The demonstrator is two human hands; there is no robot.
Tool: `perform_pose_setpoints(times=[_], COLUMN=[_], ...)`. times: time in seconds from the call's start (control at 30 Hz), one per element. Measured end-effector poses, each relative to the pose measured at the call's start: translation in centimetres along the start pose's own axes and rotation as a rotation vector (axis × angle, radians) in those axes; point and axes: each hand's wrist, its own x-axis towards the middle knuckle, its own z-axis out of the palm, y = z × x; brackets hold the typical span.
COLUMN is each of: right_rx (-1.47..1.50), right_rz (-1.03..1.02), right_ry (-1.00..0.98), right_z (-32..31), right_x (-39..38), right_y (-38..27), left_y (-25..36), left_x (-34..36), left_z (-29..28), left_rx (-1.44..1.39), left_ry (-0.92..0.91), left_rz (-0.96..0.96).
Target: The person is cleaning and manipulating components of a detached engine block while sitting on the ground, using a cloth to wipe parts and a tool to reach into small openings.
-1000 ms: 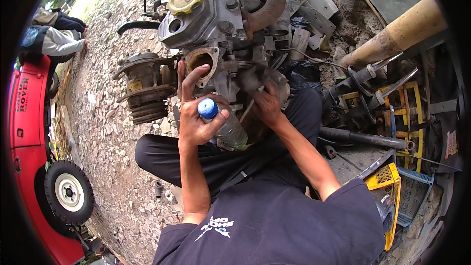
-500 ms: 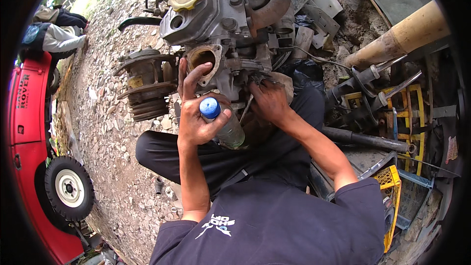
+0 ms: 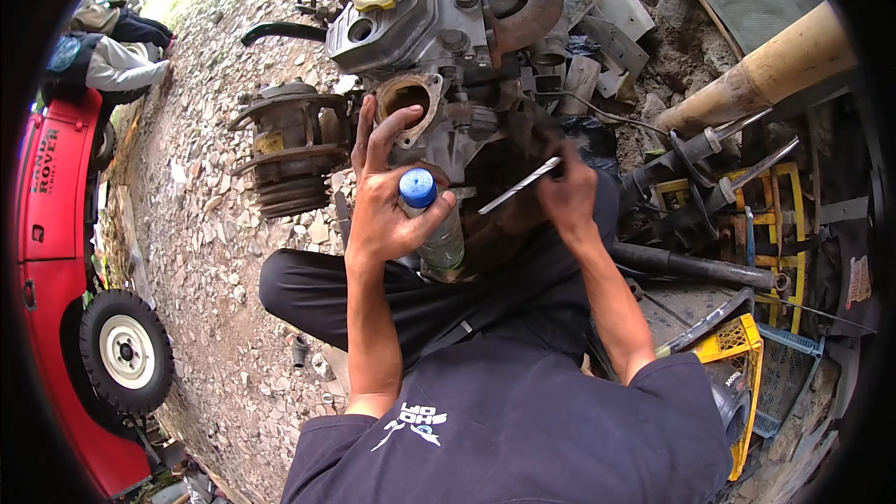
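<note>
Left hand (image 3: 381,213): thumb and fingers wrapped partway round clear bottle (image 3: 444,248), blue cap (image 3: 417,188) on, at near side of engine (image 3: 397,42). Two fingers extend up to engine's round flange (image 3: 430,98); contact unclear. Right hand (image 3: 571,189), blurred: fingers curled closed on end of silver rod (image 3: 516,188), near side of engine, right of bottle. Rusty pulley unit (image 3: 287,135) sits left of engine.

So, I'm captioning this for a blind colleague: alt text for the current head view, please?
A seated person near a grey metal engine holds a clear, blue-capped bottle in the left hand and a slim silvery rod in the blurred right hand. A red vehicle stands at left.
</note>
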Motion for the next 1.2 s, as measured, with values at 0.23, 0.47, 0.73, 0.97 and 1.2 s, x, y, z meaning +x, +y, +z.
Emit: perform_pose_setpoints(times=[0.23, 0.47, 0.73, 0.97, 1.2], right_rx=[0.37, 0.162, 0.444, 0.365, -0.41], right_rz=[-0.126, -0.34, 0.05, -0.194, -0.421], right_ry=[0.089, -0.046, 0.16, 0.118, -0.323], right_z=[0.9, 6.1, 2.7, 0.7, 0.4], right_x=[-1.4, -1.5, -1.5, 4.4, 8.6], right_y=[-0.1, 0.1, 1.3, -2.8, -5.4], left_y=[-0.4, -0.2, 0.1, 0.1, -0.1], left_x=[-0.1, -0.1, 0.0, 0.1, -0.1], left_z=[0.3, 0.1, 0.3, 0.5, 0.3], left_rx=[-0.022, -0.005, -0.038, -0.04, 0.007], left_ry=[0.022, -0.004, 0.004, 0.014, -0.003], left_rz=[0.02, -0.003, -0.025, -0.029, -0.022])
